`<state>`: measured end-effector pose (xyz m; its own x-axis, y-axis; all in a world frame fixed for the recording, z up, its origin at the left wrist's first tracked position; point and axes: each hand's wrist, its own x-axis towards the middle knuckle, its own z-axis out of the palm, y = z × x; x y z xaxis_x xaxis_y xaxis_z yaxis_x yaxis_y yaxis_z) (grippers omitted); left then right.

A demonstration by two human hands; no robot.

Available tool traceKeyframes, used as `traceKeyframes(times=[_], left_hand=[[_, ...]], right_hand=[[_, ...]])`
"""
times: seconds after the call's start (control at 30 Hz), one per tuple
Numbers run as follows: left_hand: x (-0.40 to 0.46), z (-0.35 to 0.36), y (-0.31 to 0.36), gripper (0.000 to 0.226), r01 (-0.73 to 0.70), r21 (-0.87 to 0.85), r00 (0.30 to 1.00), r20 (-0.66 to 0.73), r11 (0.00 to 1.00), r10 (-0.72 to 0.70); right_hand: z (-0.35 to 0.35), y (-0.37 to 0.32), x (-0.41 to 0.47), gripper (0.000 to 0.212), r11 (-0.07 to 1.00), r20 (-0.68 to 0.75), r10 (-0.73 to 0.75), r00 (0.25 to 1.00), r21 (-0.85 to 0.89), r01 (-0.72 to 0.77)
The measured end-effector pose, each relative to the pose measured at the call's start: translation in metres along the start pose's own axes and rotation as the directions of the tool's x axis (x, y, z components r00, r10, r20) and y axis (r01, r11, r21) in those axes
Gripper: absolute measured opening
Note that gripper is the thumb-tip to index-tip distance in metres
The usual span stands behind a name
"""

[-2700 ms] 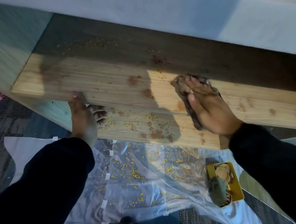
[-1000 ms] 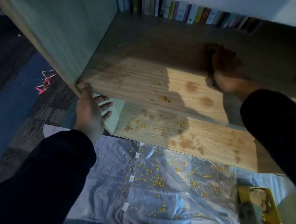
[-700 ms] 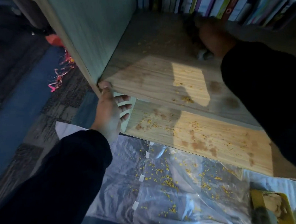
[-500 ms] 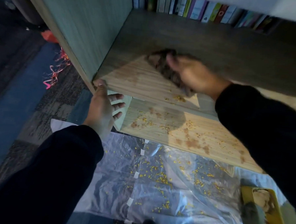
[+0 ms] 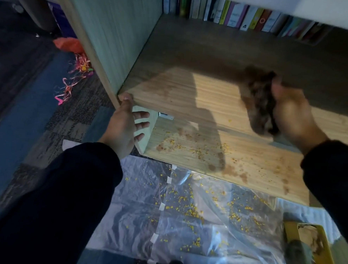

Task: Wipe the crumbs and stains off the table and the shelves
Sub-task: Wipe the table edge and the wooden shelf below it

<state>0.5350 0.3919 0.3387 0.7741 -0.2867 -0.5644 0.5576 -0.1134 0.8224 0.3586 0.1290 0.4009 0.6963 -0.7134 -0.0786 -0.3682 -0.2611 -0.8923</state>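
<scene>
A soft, limp cloth (image 5: 259, 104) is bunched in the right hand (image 5: 295, 116) on the upper shelf (image 5: 191, 96); the open left hand (image 5: 125, 127) steadies its near-left corner.

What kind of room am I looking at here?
Probably a library or office-like room set up for a cleaning job: a row of books on the wooden shelf, carpet tiles, and taped-down plastic sheeting catching crumbs.

The upper shelf (image 5: 191, 96) carries a row of books (image 5: 235, 14) along its back edge and a brown cloth (image 5: 259, 104) near its front edge. The lower shelf (image 5: 248, 160) bears yellow crumbs (image 5: 188, 148) and brown stains (image 5: 229, 171) (thickest toward its front edge).
</scene>
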Motion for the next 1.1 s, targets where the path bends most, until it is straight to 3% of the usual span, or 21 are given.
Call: traceKeyframes(times=[0.07,0.13,0.2,0.3,0.43,0.57,0.67,0.77,0.83,0.87,0.93,1.0,1.07,1.1], left_hand=[[0.001,0.000,-0.001,0.049,0.000,-0.017,1.000,-0.003,1.000,0.000],[0.001,0.000,-0.002,0.048,-0.007,-0.020,1.000,0.001,1.000,0.007],[0.001,0.001,-0.003,0.054,-0.004,-0.021,1.000,0.016,1.000,0.004],[0.000,0.001,-0.005,0.053,-0.019,-0.031,0.998,0.056,0.999,0.020],[-0.001,-0.001,-0.004,0.035,-0.038,-0.023,0.996,0.083,0.999,0.040],[-0.003,-0.010,0.003,0.029,0.038,0.023,0.992,0.119,0.999,-0.040],[-0.010,-0.033,0.004,0.044,0.068,0.067,0.982,0.172,0.995,-0.079],[-0.016,-0.061,0.002,0.051,-0.180,0.105,0.981,-0.052,0.978,0.186],[-0.019,-0.072,0.009,0.031,-0.373,0.117,0.900,-0.196,0.921,0.389],[-0.020,-0.072,0.016,0.023,-0.446,0.141,0.860,-0.204,0.884,0.467],[-0.025,-0.066,0.036,0.022,-0.578,0.232,0.787,-0.094,0.782,0.610],[-0.027,-0.056,0.057,0.028,-0.695,0.284,0.700,0.058,0.661,0.712],[-0.027,-0.046,0.077,0.026,-0.745,0.331,0.644,0.131,0.579,0.754],[-0.026,-0.042,0.083,0.022,-0.743,0.357,0.640,0.131,0.567,0.757]], right_hand=[[0.018,-0.008,0.046,0.060,0.998,-0.155,0.057,0.986,0.046,-0.051],[0.039,-0.010,0.098,0.069,0.999,-0.232,0.048,0.972,0.004,-0.049],[0.069,-0.027,0.128,0.065,0.997,-0.231,0.061,0.971,-0.029,-0.069],[0.113,-0.052,0.155,0.055,0.989,-0.105,0.080,0.991,-0.113,-0.092],[0.163,-0.081,0.140,0.053,0.972,0.138,-0.050,0.989,-0.220,0.080],[0.185,-0.097,0.079,0.047,0.923,0.400,-0.173,0.900,-0.252,0.290],[0.178,-0.081,0.040,0.045,0.872,0.526,-0.246,0.814,-0.247,0.423],[0.161,-0.061,0.005,0.043,0.851,0.590,-0.310,0.746,-0.178,0.495],[0.149,-0.053,-0.008,0.055,0.890,0.587,-0.283,0.759,-0.133,0.435],[0.142,-0.050,-0.012,0.065,0.928,0.599,-0.250,0.761,-0.075,0.365],[0.125,-0.048,-0.017,0.072,0.981,0.580,-0.182,0.794,0.057,0.183],[0.108,-0.047,-0.019,0.044,0.983,0.473,-0.170,0.865,0.149,0.112],[0.099,-0.050,0.002,0.032,0.971,0.187,-0.078,0.979,0.235,0.033],[0.097,-0.050,0.019,0.030,0.925,0.103,0.001,0.995,0.378,-0.040]])
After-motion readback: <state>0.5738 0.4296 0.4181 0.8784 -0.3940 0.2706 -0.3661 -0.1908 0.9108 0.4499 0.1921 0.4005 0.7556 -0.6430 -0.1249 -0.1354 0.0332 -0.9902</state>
